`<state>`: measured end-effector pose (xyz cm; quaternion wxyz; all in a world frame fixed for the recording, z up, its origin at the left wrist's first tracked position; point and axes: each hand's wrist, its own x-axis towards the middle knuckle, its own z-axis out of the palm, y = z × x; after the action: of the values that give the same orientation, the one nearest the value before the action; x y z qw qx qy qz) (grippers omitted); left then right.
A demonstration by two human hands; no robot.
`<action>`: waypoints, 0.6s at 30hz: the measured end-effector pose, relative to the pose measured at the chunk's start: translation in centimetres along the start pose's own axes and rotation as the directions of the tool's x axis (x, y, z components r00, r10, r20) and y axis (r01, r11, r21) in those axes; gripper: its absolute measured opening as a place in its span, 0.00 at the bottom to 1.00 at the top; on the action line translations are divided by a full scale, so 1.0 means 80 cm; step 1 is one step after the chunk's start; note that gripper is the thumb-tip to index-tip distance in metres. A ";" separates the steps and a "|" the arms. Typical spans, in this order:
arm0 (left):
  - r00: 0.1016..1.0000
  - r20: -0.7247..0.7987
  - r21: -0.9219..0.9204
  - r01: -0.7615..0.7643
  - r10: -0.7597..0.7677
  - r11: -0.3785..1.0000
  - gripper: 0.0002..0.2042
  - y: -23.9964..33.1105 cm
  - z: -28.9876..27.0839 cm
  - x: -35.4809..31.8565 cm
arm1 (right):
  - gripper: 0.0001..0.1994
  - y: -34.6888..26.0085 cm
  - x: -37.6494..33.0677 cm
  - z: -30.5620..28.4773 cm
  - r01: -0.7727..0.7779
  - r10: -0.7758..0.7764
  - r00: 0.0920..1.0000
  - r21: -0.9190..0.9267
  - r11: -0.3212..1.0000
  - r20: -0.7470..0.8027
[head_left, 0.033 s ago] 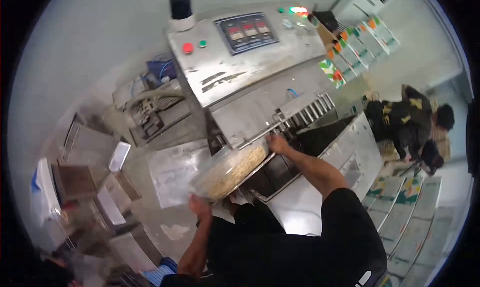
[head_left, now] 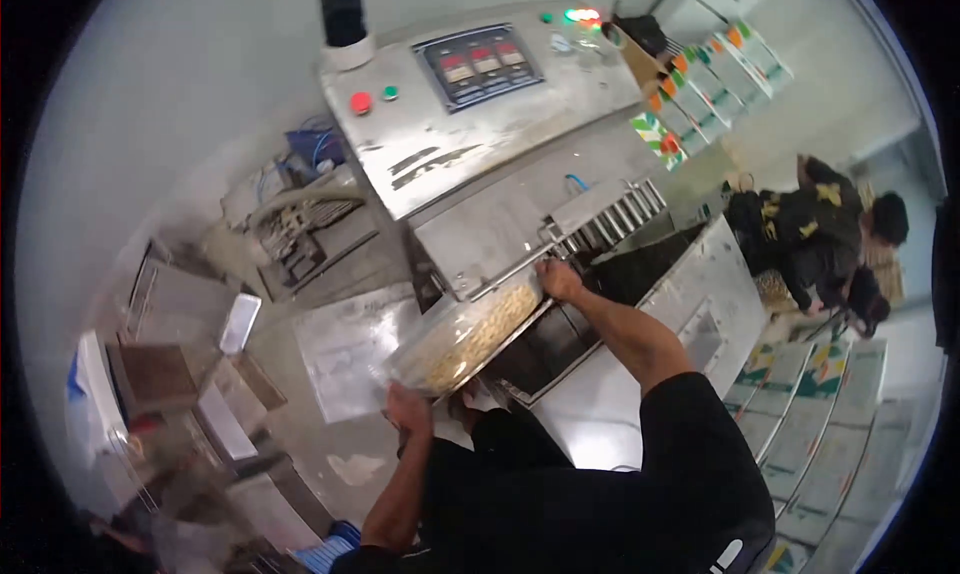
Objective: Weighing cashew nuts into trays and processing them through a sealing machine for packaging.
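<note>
Between my hands is a clear plastic pack [head_left: 485, 334] of small pale pieces, slanting up to the right. My left hand [head_left: 408, 410] grips its lower left end, fingers closed. At its upper right end my right hand [head_left: 560, 280] is closed on the edge, close to the machine's front bar. The pack lies over the near edge of the steel machine [head_left: 500, 244], beside an open dark chamber [head_left: 530, 364]. What the pale pieces are cannot be made out, and the pack's underside is hidden.
The machine's top carries a control panel [head_left: 478, 66], a red button [head_left: 361, 103] and a row of metal rollers [head_left: 612, 219]. A steel lid or plate [head_left: 705, 304] lies to the right. Another person [head_left: 810, 234] bends at far right near stacked cartons [head_left: 820, 414]. Metal boxes [head_left: 150, 369] clutter the left.
The view has shifted slightly, so the machine sits a little further left. My left hand has moved slightly right and lower, still on the pack; the right hand keeps its hold.
</note>
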<state>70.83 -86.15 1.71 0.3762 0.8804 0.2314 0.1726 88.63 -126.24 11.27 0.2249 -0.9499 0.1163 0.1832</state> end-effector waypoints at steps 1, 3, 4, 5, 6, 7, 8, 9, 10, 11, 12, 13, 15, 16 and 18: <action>0.982 0.148 -0.095 0.131 -0.116 0.987 0.18 0.069 0.037 -0.005 | 0.29 0.047 0.007 -0.027 -0.136 0.137 0.985 0.013 0.991 -0.107; 0.981 0.166 -0.247 -0.052 0.095 0.968 0.18 0.143 0.074 -0.019 | 0.31 0.100 0.008 -0.052 -0.355 0.362 0.897 0.074 0.932 -0.253; 0.965 0.236 -0.259 0.177 -0.115 0.950 0.19 0.157 0.090 -0.016 | 0.31 0.096 0.013 -0.058 -0.436 0.448 0.843 0.110 0.893 -0.297; 0.979 0.178 -0.241 0.138 -0.096 0.961 0.19 0.174 0.108 -0.017 | 0.31 0.093 0.022 -0.069 -0.475 0.492 0.834 0.127 0.871 -0.249; 0.989 0.127 -0.228 0.104 -0.076 0.968 0.20 0.187 0.127 -0.021 | 0.31 0.101 0.026 -0.073 -0.486 0.508 0.822 0.150 0.861 -0.255; 0.990 0.136 -0.270 0.085 -0.049 0.959 0.22 0.190 0.146 -0.019 | 0.30 0.104 0.032 -0.073 -0.504 0.555 0.764 0.233 0.832 -0.330; 0.969 0.232 -0.213 0.141 -0.090 0.967 0.23 0.191 0.159 -0.018 | 0.30 0.108 0.041 -0.075 -0.510 0.599 0.697 0.314 0.801 -0.395; 0.916 0.384 -0.187 0.202 -0.118 0.961 0.23 0.232 0.184 -0.045 | 0.30 0.181 0.042 -0.093 -0.446 0.591 0.626 0.388 0.806 -0.508; 0.965 0.262 -0.215 0.075 -0.017 0.974 0.24 0.228 0.200 -0.040 | 0.29 0.179 0.057 -0.102 -0.477 0.619 0.654 0.398 0.783 -0.434; 0.969 0.246 -0.218 0.055 0.000 0.974 0.24 0.221 0.211 -0.032 | 0.29 0.175 0.070 -0.110 -0.506 0.640 0.679 0.403 0.763 -0.359; 0.977 0.212 -0.207 0.078 -0.033 0.975 0.25 0.216 0.217 -0.026 | 0.28 0.166 0.076 -0.105 -0.429 0.560 0.751 0.388 0.816 -0.350; 0.975 0.214 -0.222 0.106 -0.058 0.969 0.25 0.240 0.227 -0.037 | 0.28 0.189 0.078 -0.108 -0.453 0.569 0.729 0.355 0.817 -0.380; 0.979 0.202 -0.310 0.055 0.009 0.949 0.27 0.271 0.237 -0.048 | 0.28 0.225 0.088 -0.120 -0.509 0.616 0.695 0.350 0.786 -0.371; 0.968 0.249 -0.250 0.060 0.004 0.966 0.28 0.282 0.241 -0.051 | 0.28 0.238 0.090 -0.121 -0.514 0.624 0.688 0.359 0.779 -0.371; 0.968 0.250 -0.196 0.028 0.023 0.980 0.31 0.290 0.250 -0.056 | 0.28 0.258 0.096 -0.123 -0.517 0.650 0.680 0.407 0.753 -0.340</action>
<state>83.10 -114.38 5.22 0.4885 0.8530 0.1648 0.0815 92.21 -149.96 8.48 0.2502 -0.8349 0.4902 -0.0036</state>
